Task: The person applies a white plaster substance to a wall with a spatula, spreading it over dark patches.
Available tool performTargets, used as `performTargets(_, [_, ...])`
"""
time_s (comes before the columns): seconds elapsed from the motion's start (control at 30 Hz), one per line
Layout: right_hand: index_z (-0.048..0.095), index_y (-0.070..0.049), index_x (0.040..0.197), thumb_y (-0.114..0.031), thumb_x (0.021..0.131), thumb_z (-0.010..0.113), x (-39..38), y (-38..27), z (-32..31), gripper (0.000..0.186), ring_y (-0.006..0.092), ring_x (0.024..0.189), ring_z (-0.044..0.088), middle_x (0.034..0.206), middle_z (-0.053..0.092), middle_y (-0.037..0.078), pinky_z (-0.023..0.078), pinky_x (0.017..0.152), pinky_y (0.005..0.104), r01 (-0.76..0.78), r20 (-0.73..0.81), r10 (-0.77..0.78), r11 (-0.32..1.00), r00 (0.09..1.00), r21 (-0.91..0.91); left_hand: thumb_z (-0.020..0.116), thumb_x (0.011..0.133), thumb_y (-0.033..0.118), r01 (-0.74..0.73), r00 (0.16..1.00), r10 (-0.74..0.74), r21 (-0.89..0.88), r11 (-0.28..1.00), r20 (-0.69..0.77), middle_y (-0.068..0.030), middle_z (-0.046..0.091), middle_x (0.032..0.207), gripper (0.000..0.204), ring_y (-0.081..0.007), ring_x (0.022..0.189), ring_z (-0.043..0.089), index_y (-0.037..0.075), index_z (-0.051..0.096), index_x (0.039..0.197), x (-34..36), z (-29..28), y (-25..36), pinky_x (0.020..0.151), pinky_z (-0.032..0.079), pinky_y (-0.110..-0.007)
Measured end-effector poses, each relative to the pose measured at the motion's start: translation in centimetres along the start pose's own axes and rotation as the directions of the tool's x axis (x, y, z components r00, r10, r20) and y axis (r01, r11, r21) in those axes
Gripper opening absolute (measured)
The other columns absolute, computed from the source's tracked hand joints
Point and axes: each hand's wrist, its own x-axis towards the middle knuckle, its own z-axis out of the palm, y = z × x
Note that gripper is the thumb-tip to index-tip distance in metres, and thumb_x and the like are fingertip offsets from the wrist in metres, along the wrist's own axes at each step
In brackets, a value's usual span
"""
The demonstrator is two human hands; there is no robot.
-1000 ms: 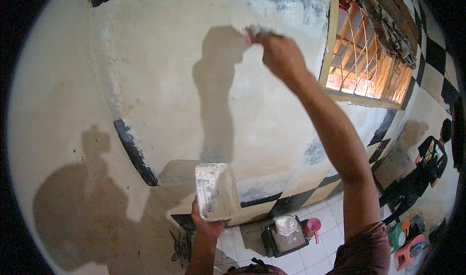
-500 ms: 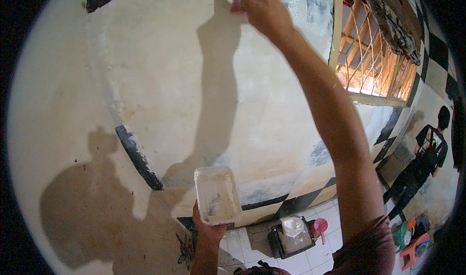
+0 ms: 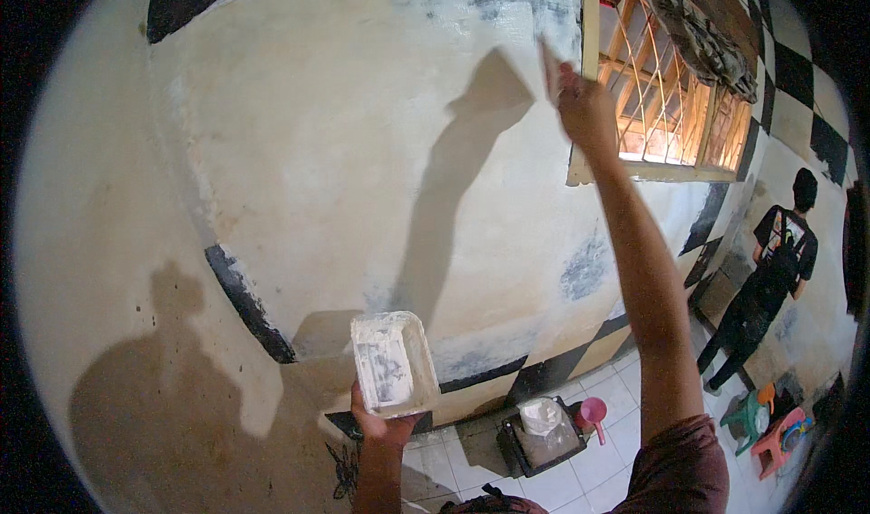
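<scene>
My left hand (image 3: 385,425) is closed on the lower end of a pale rectangular plastic tub (image 3: 425,366), its inside smeared with white paste. Up by the window frame, my right hand (image 3: 584,111) grips a putty knife (image 3: 547,68), seen almost edge-on. The knife's shadow on the wall has a wide, flat blade shape. In front of me the cream wall (image 3: 317,160) carries whitish and grey-blue smears at its upper right. Whether the blade touches the wall, I cannot tell.
A barred window (image 3: 666,106) is at the upper right, with dark cloth (image 3: 702,38) above it. Below, a white bag (image 3: 541,416) rests on a dark stand (image 3: 548,450) beside a pink dipper (image 3: 594,412). At right stands another person (image 3: 770,269) near small plastic stools (image 3: 778,441).
My right hand has come down and to the right with the putty knife, from the wall's top to beside the window frame. The tub in my left hand has turned slightly.
</scene>
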Motion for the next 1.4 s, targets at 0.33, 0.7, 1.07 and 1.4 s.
performTargets(0.33, [0.066, -0.005, 0.095, -0.027, 0.087, 0.053, 9.1, 3.0, 2.4, 0.027, 0.0388, 0.085, 0.067, 0.091, 0.069, 0.021, 0.053, 0.079, 0.0512, -0.083, -0.148, 0.057, 0.981, 0.987, -0.177, 0.044, 0.088, 0.055, -0.063, 0.996, 0.061, 0.030, 0.998, 0.070, -0.0079, 0.059, 0.123, 0.061, -0.0339, 0.109, 0.061, 0.015, 0.050, 0.134, -2.8, 0.7, 1.0, 0.077, 0.056, -0.058])
performTargets(0.7, [0.064, 0.001, 0.094, -0.023, 0.088, 0.057, 0.5, -28.6, 4.9, 0.026, 0.0373, 0.075, 0.067, 0.095, 0.062, 0.022, 0.056, 0.063, 0.0481, 0.430, -0.171, -0.395, 0.845, 0.902, 0.318, 0.043, 0.090, 0.054, -0.155, 0.983, 0.160, -0.060, 0.986, 0.091, -0.0131, 0.055, 0.129, 0.064, -0.0369, 0.112, 0.059, 0.012, 0.045, 0.137, -2.9, 0.6, 1.1, 0.084, 0.054, -0.059])
performTargets(1.07, [0.069, -0.013, 0.095, -0.022, 0.090, 0.062, 7.7, -1.0, 0.8, 0.013, 0.0245, 0.069, 0.065, 0.078, 0.061, 0.005, 0.054, 0.057, 0.0361, 0.320, -0.333, -0.438, 0.879, 0.835, -0.354, 0.043, 0.087, 0.057, 0.012, 0.996, 0.002, -0.148, 0.989, 0.093, -0.0105, 0.056, 0.130, 0.064, -0.0362, 0.112, 0.059, 0.016, 0.048, 0.136, -2.4, 0.3, 1.7, 0.083, 0.054, -0.060])
performTargets(1.4, [0.067, -0.013, 0.091, -0.006, 0.080, 0.058, 9.5, 3.0, 1.8, 0.017, 0.0309, 0.083, 0.064, 0.092, 0.059, 0.009, 0.056, 0.071, 0.0408, 0.473, -0.178, -0.567, 0.792, 0.804, -0.385, 0.042, 0.087, 0.056, -0.122, 0.993, 0.122, -0.026, 0.992, -0.001, -0.0097, 0.059, 0.125, 0.063, -0.0342, 0.107, 0.062, 0.015, 0.051, 0.133, -1.7, 0.9, 1.2, 0.081, 0.055, -0.059])
